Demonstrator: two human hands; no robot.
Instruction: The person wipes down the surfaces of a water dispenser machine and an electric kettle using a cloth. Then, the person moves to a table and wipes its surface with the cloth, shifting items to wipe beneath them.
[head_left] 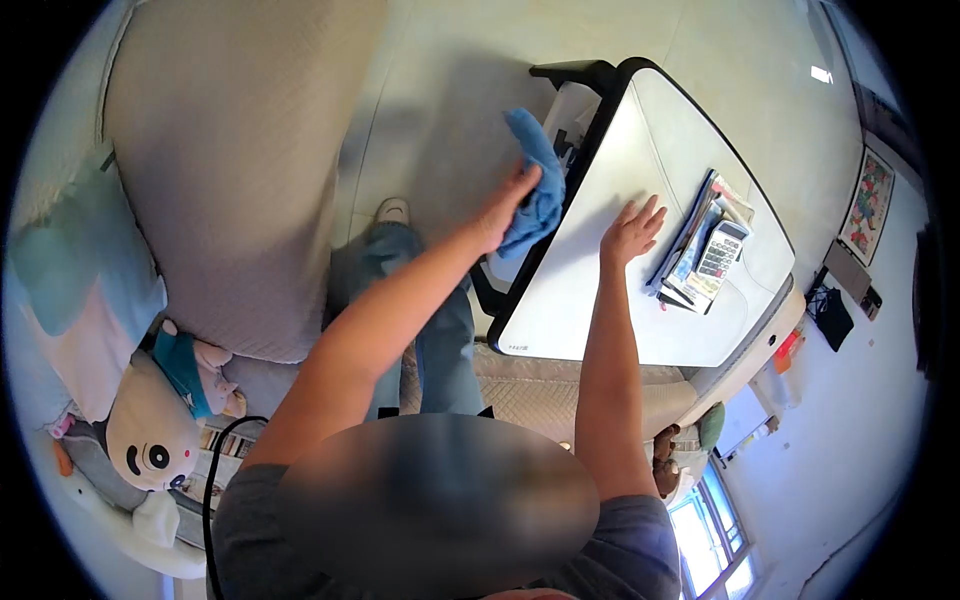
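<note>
My left hand (508, 208) is closed around a bunched blue cloth (537, 195), part of which sticks out above the fingers and part hangs below. It is at the near black edge of a white-topped table (580, 310). My right hand (632, 232) is over the white tabletop with its fingers spread and nothing in it; whether the palm touches the surface I cannot tell. Just right of that hand lies a stack of papers and booklets (682, 255), with a white calculator (720, 252) on top.
A shelf with things on it (570, 115) shows under the table's edge. On the left stands a beige padded sofa (235, 170), with plush toys (150, 425) and cushions near it. A quilted seat (530, 392) runs along the table's lower side. My foot (393, 211) rests on the tiled floor.
</note>
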